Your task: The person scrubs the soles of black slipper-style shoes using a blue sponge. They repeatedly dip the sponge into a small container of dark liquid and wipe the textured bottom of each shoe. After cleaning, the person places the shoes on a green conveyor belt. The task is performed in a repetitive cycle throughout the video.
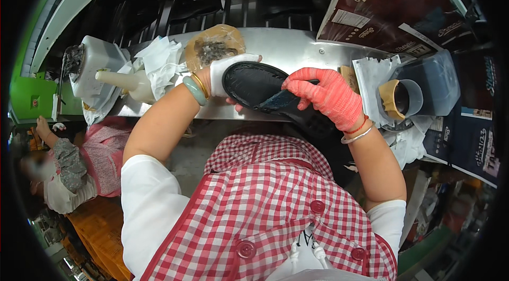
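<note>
A black shoe sole (254, 86) lies tilted over the front edge of a steel bench (297, 50). My left hand (225, 71), in a white glove, grips its toe end from the left. My right hand (328, 96), in a red knitted glove, presses its fingers on the sole's middle and heel part. A green bangle and a thin gold one sit on my left wrist; thin bracelets sit on my right wrist.
A round pad of brownish material (214, 45) and crumpled white cloths (159, 61) lie behind my left hand. A white squeeze bottle (124, 80) and tub (93, 61) stand left. A clear container with a dark cup (408, 95) stands right. Another person (69, 167) sits at lower left.
</note>
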`<state>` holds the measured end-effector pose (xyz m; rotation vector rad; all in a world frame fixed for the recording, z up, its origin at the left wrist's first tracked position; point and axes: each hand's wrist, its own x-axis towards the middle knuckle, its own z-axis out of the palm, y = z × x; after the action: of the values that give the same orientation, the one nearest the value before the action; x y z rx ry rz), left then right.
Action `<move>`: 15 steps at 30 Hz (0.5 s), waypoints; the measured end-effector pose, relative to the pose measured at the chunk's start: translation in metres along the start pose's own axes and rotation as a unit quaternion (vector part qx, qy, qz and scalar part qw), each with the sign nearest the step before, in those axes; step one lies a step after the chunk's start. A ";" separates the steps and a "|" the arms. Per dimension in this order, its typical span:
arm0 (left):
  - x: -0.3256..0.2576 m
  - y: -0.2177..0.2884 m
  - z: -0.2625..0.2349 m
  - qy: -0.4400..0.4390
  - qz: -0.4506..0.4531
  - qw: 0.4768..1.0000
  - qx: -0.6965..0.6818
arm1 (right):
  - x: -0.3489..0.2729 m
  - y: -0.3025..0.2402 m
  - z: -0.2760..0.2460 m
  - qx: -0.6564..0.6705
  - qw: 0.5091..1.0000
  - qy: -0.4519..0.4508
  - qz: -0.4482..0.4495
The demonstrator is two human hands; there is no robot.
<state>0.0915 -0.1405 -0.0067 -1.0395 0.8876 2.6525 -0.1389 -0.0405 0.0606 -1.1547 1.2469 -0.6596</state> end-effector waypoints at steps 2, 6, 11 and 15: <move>0.001 0.002 -0.002 0.006 -0.011 1.000 0.004 | 0.000 0.002 -0.004 -0.008 1.000 0.003 0.000; 0.000 0.003 -0.004 0.013 0.022 1.000 -0.016 | -0.005 0.002 -0.012 -0.027 1.000 0.013 0.009; 0.001 0.005 -0.004 0.011 0.003 1.000 -0.014 | -0.016 0.013 -0.024 -0.024 0.999 0.020 0.021; 0.005 0.001 -0.010 0.037 -0.009 0.999 -0.030 | -0.034 0.027 -0.032 -0.036 0.997 0.044 0.050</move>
<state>0.0928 -0.1475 -0.0148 -1.1613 0.8142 2.6558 -0.1830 -0.0107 0.0517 -1.1247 1.4032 -0.6003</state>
